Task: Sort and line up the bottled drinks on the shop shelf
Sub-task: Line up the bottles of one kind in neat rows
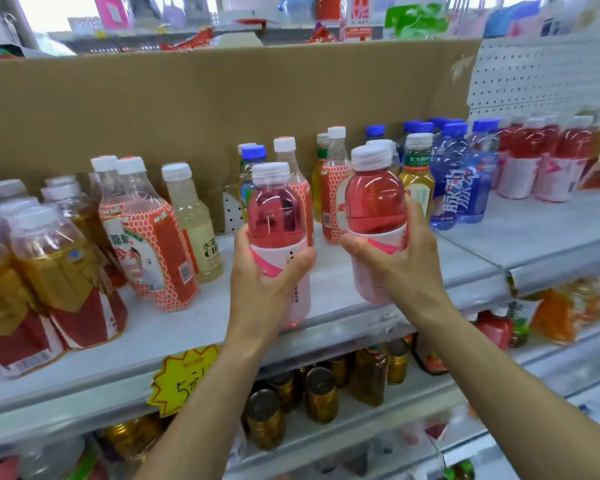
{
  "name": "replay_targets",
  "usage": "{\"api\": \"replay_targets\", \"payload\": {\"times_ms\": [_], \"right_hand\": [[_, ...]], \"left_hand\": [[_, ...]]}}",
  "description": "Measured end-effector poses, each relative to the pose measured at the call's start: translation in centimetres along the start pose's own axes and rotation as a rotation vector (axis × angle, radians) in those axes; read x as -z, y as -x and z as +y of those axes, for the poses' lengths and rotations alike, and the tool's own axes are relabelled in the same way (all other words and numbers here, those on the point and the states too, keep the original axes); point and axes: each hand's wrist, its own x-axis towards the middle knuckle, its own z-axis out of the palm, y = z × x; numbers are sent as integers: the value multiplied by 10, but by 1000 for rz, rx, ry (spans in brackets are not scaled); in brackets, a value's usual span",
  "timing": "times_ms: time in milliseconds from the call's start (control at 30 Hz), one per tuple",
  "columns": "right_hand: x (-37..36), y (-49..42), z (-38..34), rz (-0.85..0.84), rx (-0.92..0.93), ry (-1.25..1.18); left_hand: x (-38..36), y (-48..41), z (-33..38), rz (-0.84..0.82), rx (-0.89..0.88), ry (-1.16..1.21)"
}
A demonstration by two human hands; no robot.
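Two pink drinks with white caps are upright in my grip over the front of the grey shelf [201, 317], side by side but apart. My left hand [267, 278] curls round the label of the left pink bottle [276, 216]. My right hand [395, 268] curls round the right pink bottle [374, 202]. I cannot tell whether their bases touch the shelf. Honeycomb-label bottles [160, 237] stand to the left, blue bottles [461, 181] to the right.

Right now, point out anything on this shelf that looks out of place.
The middle is mixed: a blue-capped bottle stands among orange-patterned bottles, and a yellow tea bottle sits against the blue bottles. The left hand and right hand hold pink bottles matching the far-right row.
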Motion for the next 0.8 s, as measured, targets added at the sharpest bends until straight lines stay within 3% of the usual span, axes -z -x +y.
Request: {"api": "replay_targets", "payload": {"times_ms": [567,800], "right_hand": [[265,39,53,-82,-126,39],[345,28,83,-72,-163,42]], "left_hand": [[-240,134,42,-29,167,102],[-324,150,51,-80,218,100]]}}
